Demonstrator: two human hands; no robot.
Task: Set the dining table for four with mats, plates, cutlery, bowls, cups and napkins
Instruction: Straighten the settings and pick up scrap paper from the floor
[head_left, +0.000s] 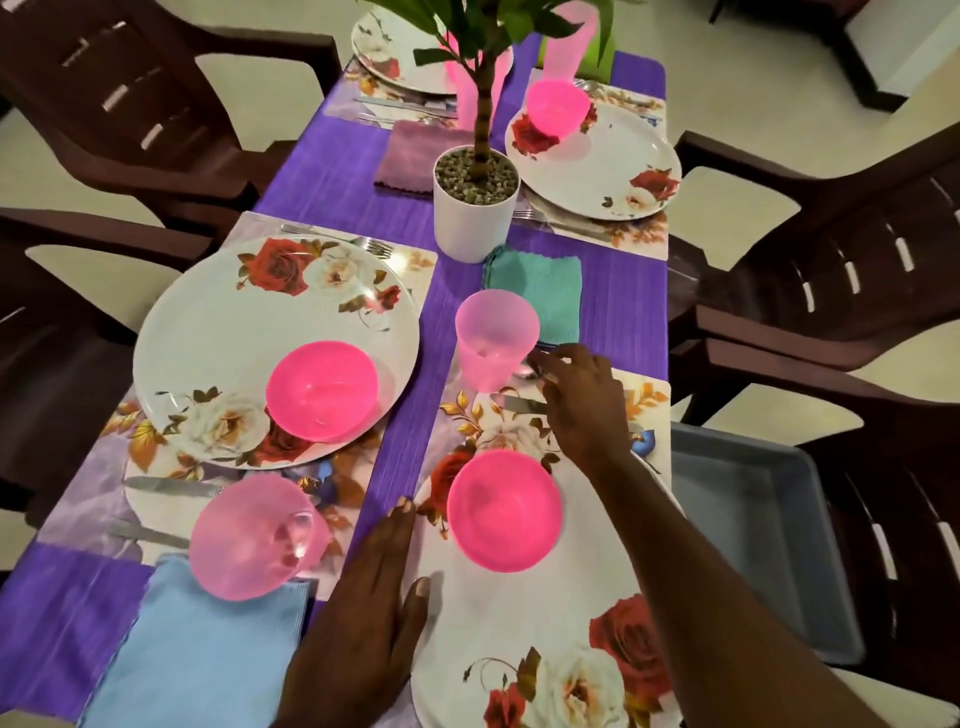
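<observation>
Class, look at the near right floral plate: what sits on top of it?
A pink bowl sits on the near right plate. The right forearm crosses above its rim, hiding part of it. The bowl looks empty.

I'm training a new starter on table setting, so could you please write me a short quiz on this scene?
1. True or false: the potted plant stands on one of the floral plates.
2. Which napkin lies just beyond the pink cup near the right hand? A) light blue B) teal C) purple
3. What sits on the plate nearest the camera, between the two hands?

Key
1. False: it stands on the purple table covering, between the settings.
2. B, the teal napkin.
3. A pink bowl. The left hand lies flat beside that plate, and the right hand reaches the cutlery beyond it.
</observation>
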